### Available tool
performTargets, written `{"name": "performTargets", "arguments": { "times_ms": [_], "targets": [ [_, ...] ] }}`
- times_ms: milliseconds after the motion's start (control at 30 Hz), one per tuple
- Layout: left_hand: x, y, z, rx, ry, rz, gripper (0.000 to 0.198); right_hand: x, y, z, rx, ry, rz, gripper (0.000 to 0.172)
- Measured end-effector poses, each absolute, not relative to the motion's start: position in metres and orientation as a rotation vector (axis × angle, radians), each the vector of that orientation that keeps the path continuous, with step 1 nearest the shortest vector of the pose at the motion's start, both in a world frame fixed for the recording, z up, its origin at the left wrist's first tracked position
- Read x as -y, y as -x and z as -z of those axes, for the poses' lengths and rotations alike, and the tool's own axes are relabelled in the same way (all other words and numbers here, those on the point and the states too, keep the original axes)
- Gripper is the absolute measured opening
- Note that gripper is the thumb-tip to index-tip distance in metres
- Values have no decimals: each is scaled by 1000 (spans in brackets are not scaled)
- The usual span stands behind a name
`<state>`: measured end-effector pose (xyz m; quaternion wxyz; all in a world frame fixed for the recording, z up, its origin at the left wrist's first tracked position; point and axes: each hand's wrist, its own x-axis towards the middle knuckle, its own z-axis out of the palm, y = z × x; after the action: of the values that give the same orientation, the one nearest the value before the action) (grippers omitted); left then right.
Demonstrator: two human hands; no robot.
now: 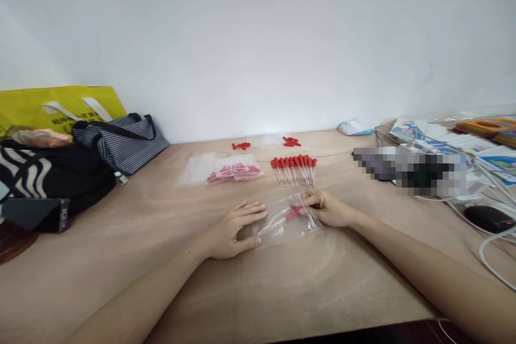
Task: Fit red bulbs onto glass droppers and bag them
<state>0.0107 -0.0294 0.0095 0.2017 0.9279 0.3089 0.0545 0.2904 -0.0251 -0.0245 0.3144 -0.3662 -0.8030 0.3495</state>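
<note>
A clear plastic zip bag (278, 234) lies flat on the wooden table in front of me. My left hand (237, 228) rests on its left edge, fingers spread and thumb apart. At the bag's right end, my right hand (322, 207) is closed, its fingers pinching a dropper with a red rubber bulb (293, 213). The dropper's bulb shows through the film, and its glass tube points left inside the bag. Just beyond stands a row of red-bulbed droppers (294, 169), lying side by side. Left of them are filled bags of droppers (236, 169) and flat bags (196, 169).
Loose red bulbs (241, 145) and more red bulbs (292, 142) lie near the wall, with small glass tubes (271, 146) between. A striped bag (124, 142), black bag (80, 172) and yellow bag (97, 99) crowd the left. Cables and a mouse (487, 219) sit right.
</note>
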Motion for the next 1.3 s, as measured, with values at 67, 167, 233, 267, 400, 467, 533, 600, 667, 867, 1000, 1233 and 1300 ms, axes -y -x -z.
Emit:
{"name": "performTargets", "arguments": {
  "times_ms": [67, 167, 233, 267, 400, 467, 533, 600, 667, 867, 1000, 1233, 1300],
  "targets": [
    [29, -11, -8, -858, -2594, -155, 52, 26, -289, 25, 2121, 982, -925, 22],
    [29, -11, -7, -865, -2590, -182, 52, 25, -294, 23, 2050, 1003, -1037, 19],
    [29, -10, -6, -870, -2579, -200, 53, 23, -301, 22, 1998, 989, -1128, 18],
    [29, -10, -6, -872, -2573, -210, 53, 21, -305, 21, 1971, 984, -1161, 20],
    [29, -9, -6, -887, -2546, -229, 53, 3, -319, 20, 1723, 1204, -1077, 21],
    [29, -8, -6, -872, -2534, -249, 52, -11, -324, 22, 1528, 1420, -889, 21],
    [29, -8, -6, -842, -2524, -285, 49, -28, -327, 24, 1372, 1588, -693, 17],
    [29, -7, -6, -821, -2520, -304, 47, -45, -330, 26, 1295, 1667, -593, 16],
    [28, -7, -6, -819, -2520, -299, 47, -61, -331, 29, 1257, 1703, -540, 22],
    [28, -7, -7, -822, -2526, -296, 47, -91, -332, 37, 1215, 1719, -482, 24],
    [28, -7, -6, -816, -2522, -291, 47, -96, -329, 40, 1180, 1691, -563, 12],
    [28, -8, -6, -807, -2522, -297, 47, -85, -328, 26, 1040, 1552, -807, 13],
    [28, -8, -6, -813, -2526, -286, 47, -75, -331, 21, 1016, 1472, -847, 12]
  ]
}}
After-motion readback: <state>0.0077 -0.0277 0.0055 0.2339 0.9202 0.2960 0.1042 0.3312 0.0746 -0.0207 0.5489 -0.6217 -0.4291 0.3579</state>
